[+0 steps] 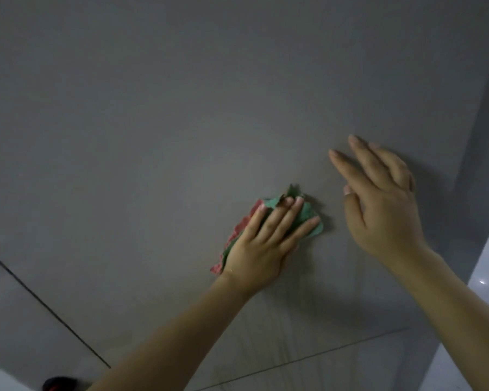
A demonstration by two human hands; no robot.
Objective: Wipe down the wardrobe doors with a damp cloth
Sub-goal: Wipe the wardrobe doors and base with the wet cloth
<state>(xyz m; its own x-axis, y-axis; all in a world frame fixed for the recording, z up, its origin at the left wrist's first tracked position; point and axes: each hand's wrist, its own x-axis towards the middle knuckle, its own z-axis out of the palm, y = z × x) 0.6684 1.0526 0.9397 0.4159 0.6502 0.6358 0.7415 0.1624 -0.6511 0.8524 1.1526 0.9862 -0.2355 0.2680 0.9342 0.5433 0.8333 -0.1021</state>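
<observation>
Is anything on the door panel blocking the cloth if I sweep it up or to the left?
Nothing visible does. The left hand presses the cloth flat on the grey door panel, which is bare above and left. Only the open right hand sits close, to the cloth's right.

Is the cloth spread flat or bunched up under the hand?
Bunched: the cloth shows crumpled green and red folds poking out around the left hand pressing it to the wardrobe door.

Most of the cloth (pixel 305 218) lies hidden under the left hand (pixel 261 246). Below and left of the cloth, a dark round thing (pixel 60 383) is cut off by the bottom edge, too little showing to name. The wardrobe door (pixel 181 108) runs past the top edge.
</observation>
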